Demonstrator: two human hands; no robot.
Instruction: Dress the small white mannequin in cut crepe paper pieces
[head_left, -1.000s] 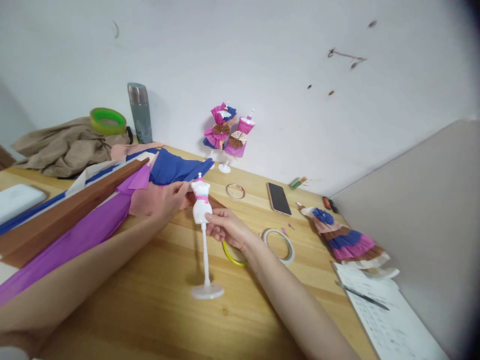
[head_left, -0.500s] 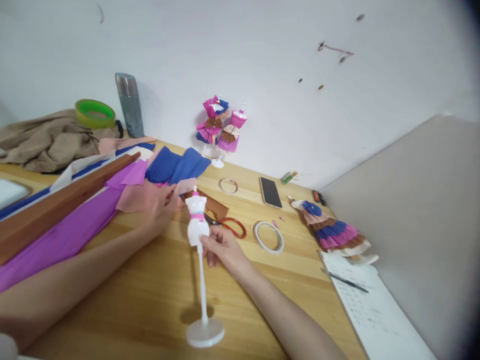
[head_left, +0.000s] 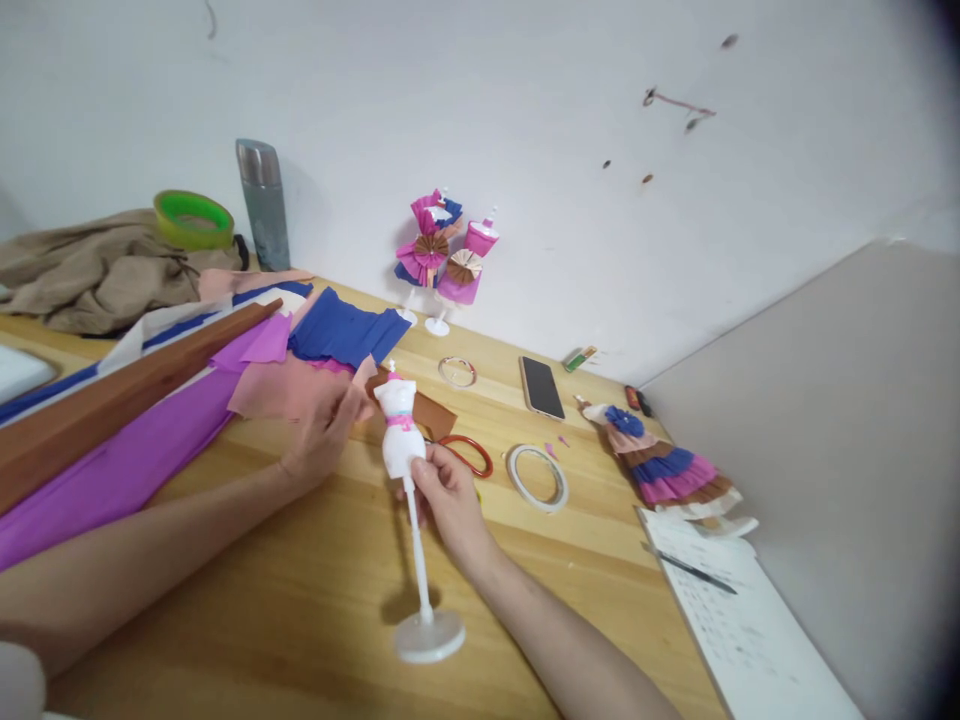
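Note:
A small white dress form with a pink band at its waist tilts slightly above the wooden table. My right hand is closed around the bottom of its torso, thumb in front. To its left, my left hand pinches a small pale pink paper piece close to the form's shoulder. Scissors with orange handles lie behind the form, partly hidden by it and my right hand. A brown paper strip is behind it too.
Coloured paper sheets cover the left side, with a blue piece behind. A tape roll, phone and ring lie on the right. Two dressed forms stand by the wall; a layered dress lies near the notebook.
The dress form has shifted right and up a little in my right hand, its base too. My left hand has lowered slightly, and the pink paper piece has turned more upright.

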